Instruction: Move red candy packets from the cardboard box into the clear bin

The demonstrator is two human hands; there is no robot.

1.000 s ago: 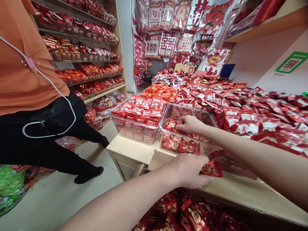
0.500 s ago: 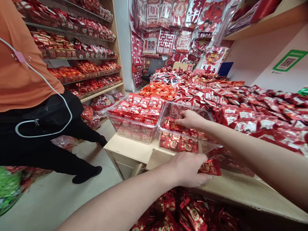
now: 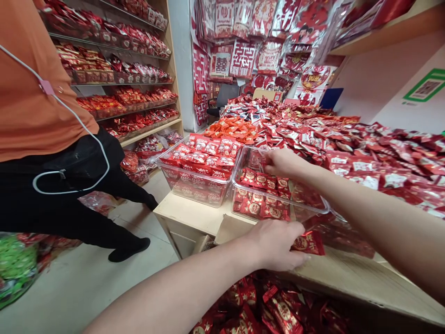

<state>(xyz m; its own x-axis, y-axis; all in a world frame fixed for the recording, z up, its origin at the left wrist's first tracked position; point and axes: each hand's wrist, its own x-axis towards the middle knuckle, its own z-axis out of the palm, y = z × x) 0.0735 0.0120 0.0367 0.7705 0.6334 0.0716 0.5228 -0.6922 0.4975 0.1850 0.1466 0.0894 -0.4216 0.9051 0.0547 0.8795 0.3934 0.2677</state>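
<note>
My left hand (image 3: 280, 243) is closed on a red candy packet with gold print (image 3: 309, 242), just in front of a clear plastic bin (image 3: 239, 185). Over that bin, my right hand (image 3: 285, 162) has its fingers closed near the back wall; what they hold, if anything, is hidden. Rows of small red and gold packets (image 3: 257, 197) lie in the left part of the bin. Beside it on the left stands another clear bin (image 3: 198, 189), filled with red and white packets (image 3: 208, 157). An open cardboard box (image 3: 347, 273) below holds many loose red packets (image 3: 278, 311).
A person in an orange top (image 3: 41, 93) and black trousers stands at the left. Shelves (image 3: 139, 83) of red packets are behind them. Heaps of red packets (image 3: 299, 130) cover the table beyond the bins. A green bag (image 3: 17, 269) lies on the floor.
My right hand has moved up and back from the rows, and the packet it held now lies out of its fingers in the row. My left hand keeps its packet. The view has shifted slightly.
</note>
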